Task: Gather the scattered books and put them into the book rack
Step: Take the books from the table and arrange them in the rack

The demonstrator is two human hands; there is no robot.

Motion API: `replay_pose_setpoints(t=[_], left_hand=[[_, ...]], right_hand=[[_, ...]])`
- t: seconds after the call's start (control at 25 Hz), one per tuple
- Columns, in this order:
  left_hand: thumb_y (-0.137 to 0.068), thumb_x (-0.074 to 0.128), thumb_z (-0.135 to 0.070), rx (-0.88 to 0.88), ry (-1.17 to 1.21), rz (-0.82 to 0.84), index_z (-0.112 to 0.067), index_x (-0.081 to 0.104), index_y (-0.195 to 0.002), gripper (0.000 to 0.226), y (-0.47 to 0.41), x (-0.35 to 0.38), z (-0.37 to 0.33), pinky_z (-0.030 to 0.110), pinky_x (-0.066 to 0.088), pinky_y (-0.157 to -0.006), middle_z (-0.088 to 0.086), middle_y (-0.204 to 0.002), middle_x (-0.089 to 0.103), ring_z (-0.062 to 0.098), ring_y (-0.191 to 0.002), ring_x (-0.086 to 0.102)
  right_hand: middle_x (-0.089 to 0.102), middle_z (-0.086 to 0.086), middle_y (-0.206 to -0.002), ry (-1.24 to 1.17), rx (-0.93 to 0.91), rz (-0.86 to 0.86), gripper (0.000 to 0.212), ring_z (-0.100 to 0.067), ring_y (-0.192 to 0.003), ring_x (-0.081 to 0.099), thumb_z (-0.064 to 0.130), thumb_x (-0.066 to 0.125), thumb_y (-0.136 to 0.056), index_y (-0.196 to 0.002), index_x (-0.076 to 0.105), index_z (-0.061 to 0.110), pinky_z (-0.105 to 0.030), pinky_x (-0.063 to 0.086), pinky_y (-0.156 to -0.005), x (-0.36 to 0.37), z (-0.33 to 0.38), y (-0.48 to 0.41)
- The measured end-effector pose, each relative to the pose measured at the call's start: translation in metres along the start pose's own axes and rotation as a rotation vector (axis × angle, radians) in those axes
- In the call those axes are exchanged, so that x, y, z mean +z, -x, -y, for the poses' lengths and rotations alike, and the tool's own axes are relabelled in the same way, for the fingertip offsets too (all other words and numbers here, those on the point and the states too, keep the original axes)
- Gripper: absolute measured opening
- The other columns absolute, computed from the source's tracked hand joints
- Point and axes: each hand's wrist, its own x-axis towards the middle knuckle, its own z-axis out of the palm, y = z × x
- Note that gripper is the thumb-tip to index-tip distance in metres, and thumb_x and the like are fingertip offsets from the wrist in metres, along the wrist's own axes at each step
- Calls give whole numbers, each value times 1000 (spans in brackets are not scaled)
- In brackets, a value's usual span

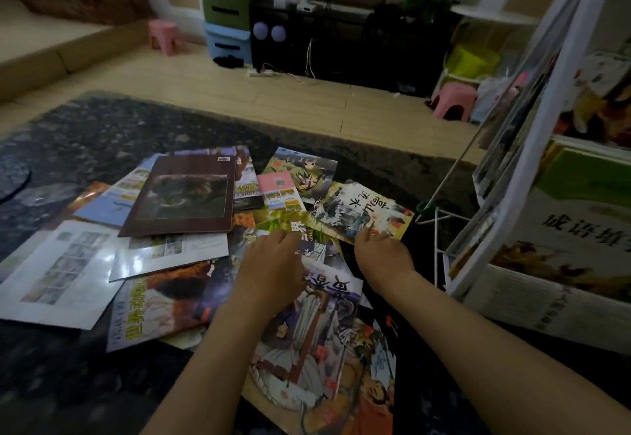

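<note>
Several thin picture books lie scattered and overlapping on a dark rug (102, 134). My right hand (380, 252) pinches the near edge of a yellow-bordered book with an ink landscape cover (362, 211). My left hand (273, 263) rests on the books beside it, its fingertips at the same book's left edge. A large maroon book (181, 195) lies at the pile's left, a small pink booklet (280, 191) in the middle, and a colourful cartoon-cover book (314, 332) under my forearms. The white book rack (532, 147) stands at the right with several books in it.
Beyond the rug is a wooden floor with two pink stools (165, 36) (456, 99), stacked green and blue drawers (227, 17), a dark cabinet (341, 41) with cables, and a yellow bin (473, 60). A thin white wire frame (440, 226) juts from the rack's foot.
</note>
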Motion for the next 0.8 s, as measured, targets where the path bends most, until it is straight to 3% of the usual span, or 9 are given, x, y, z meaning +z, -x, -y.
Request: replay_pose_setpoints(t=[0.12, 0.28, 0.36, 0.44, 0.52, 0.56, 0.64, 0.72, 0.8], left_hand=[[-97, 45, -22, -15, 37, -49, -10, 61, -120, 30, 0, -8, 0, 45, 49, -83, 9, -114, 60, 32, -101, 56], [-99, 49, -15, -126, 279, -100, -10, 64, -119, 25, 2, -20, -5, 42, 49, -90, 8, -117, 62, 26, -106, 57], [-100, 48, -15, -320, 594, -154, -14, 66, -115, 24, 0, -28, -7, 42, 53, -88, 7, -113, 68, 22, -99, 63], [-103, 45, -21, -596, 1132, -159, -10, 65, -113, 25, -7, -38, -6, 42, 57, -86, 12, -106, 71, 23, -94, 70], [-103, 44, -32, -781, 1578, -152, -5, 62, -110, 34, -9, -43, 1, 45, 57, -84, 17, -100, 73, 29, -92, 71], [-102, 47, -34, -816, 1659, -148, -3, 61, -109, 34, -9, -43, 5, 46, 57, -83, 18, -99, 73, 31, -92, 71], [-96, 60, -19, -829, 1591, -123, 1, 58, -119, 30, -8, -36, 14, 42, 59, -74, 21, -103, 71, 33, -92, 71], [-86, 65, 1, -849, 1460, -87, 0, 49, -134, 51, -7, -31, 16, 38, 58, -65, 23, -111, 67, 35, -91, 70], [-82, 62, 11, -824, 1397, -68, -6, 44, -139, 62, -5, -33, 13, 41, 59, -66, 19, -115, 63, 36, -92, 68]], right_hand=[[64, -17, -116, -171, 100, -127, 26, -36, -102, 65, 10, 49, -99, -124, 46, 6, -39, 49, -69, -15, -2, 12], [64, -14, -113, -542, 333, -310, 22, -40, -102, 61, 13, 42, -100, -119, 52, 11, -38, 43, -70, -42, 3, 16], [66, -11, -102, -763, 268, -420, 22, -35, -94, 63, 11, 41, -99, -109, 60, 12, -37, 48, -68, -47, 7, 21], [68, -10, -103, -922, 132, -490, 24, -31, -100, 63, 5, 44, -97, -100, 68, 9, -34, 52, -81, -44, 13, 29], [64, -15, -126, -977, 57, -477, 25, -28, -125, 54, 0, 49, -95, -99, 74, 6, -25, 39, -101, -37, 17, 37], [57, -16, -138, -1000, 48, -460, 26, -28, -134, 47, -2, 51, -95, -99, 76, 6, -25, 32, -107, -35, 18, 41], [44, -16, -150, -1064, 44, -445, 29, -29, -142, 37, -5, 51, -95, -97, 78, 7, -30, 28, -115, -36, 20, 47], [37, -12, -155, -1136, 69, -437, 33, -28, -143, 33, -6, 49, -95, -95, 78, 10, -36, 29, -117, -39, 20, 51], [41, -7, -151, -1226, 131, -411, 38, -25, -142, 34, -3, 47, -98, -96, 77, 20, -38, 30, -117, -50, 20, 50]])
